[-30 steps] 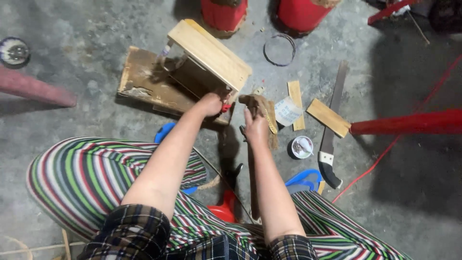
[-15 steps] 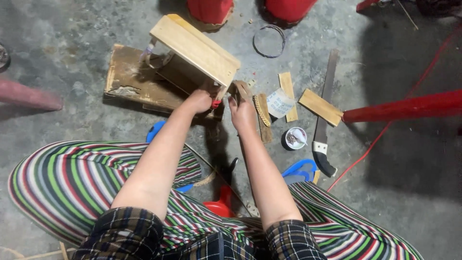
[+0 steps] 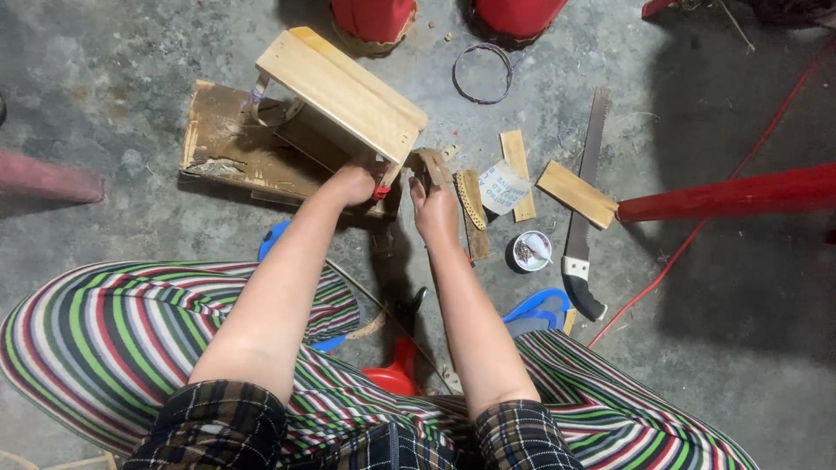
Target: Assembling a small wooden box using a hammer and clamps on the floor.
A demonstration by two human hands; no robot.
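Note:
A small box-like piece built of pale wooden planks rests on a worn brown board on the concrete floor. My left hand grips its near lower corner, beside a small red part. My right hand presses a brown folded sheet, apparently sandpaper, against the plank's near end. Both forearms reach forward over my striped trousers.
A hand saw with a black handle lies at the right, near wood offcuts, a sheet of paper and a small white tub. Red cylinders stand at the back, a wire ring nearby. A red bar crosses right.
The view shifts slightly between frames. My right hand stays at the plank's end with the brown sheet, moving a little against it. My left hand stays on the corner.

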